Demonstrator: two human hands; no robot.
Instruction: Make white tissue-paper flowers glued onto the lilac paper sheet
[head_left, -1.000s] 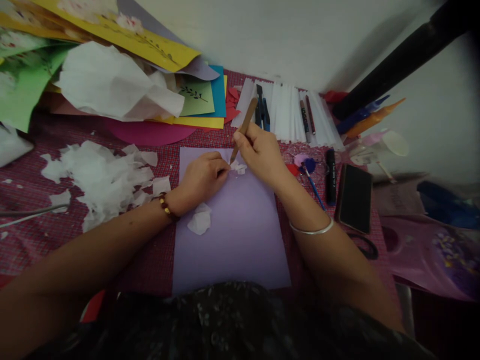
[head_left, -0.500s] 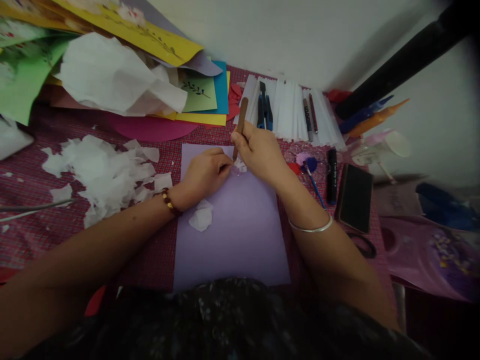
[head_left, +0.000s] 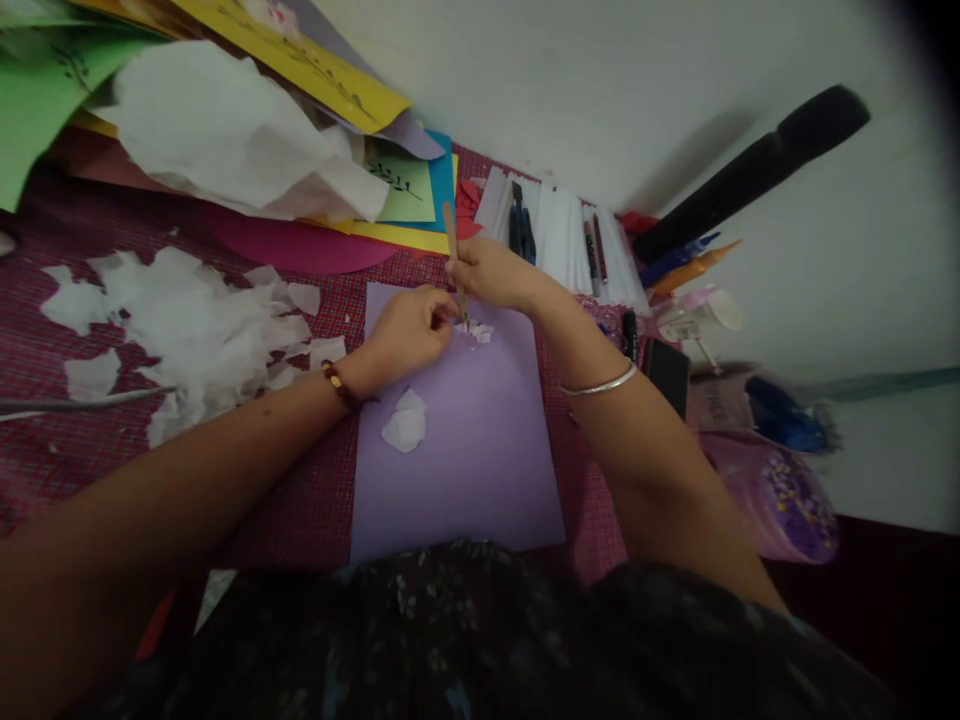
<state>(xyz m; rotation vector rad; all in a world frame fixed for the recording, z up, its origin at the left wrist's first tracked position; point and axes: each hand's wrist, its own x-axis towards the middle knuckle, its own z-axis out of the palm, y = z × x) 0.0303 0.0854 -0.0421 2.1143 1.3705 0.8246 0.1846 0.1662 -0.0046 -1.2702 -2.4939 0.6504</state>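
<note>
A purple paper sheet [head_left: 480, 450] lies in front of me. Between the fingers of my right hand [head_left: 495, 272] is a slim brown wooden stick [head_left: 451, 235], its lower tip down at a cluster of small white paper bits [head_left: 480, 331] near the sheet's far edge. My left hand [head_left: 409, 330] rests on the sheet just left of that cluster, thumb and fingertips drawn together in a pinch. Whatever the pinch holds is too small to make out. Torn white tissue pieces [head_left: 405, 428] lie on the sheet below my left wrist.
Left of the sheet spreads a heap of torn white tissue [head_left: 195, 330]. Behind it, crumpled white paper [head_left: 217, 140] lies on coloured sheets. A blue-black cutter [head_left: 520, 228] and pens rest on white strips [head_left: 564, 235]. A black pole [head_left: 750, 175] and pink container [head_left: 765, 500] stand right.
The wooden stick has swung from leaning right to leaning left, and my right hand has shifted slightly left. My left hand stays beside the white bits. The camera view has turned a little.
</note>
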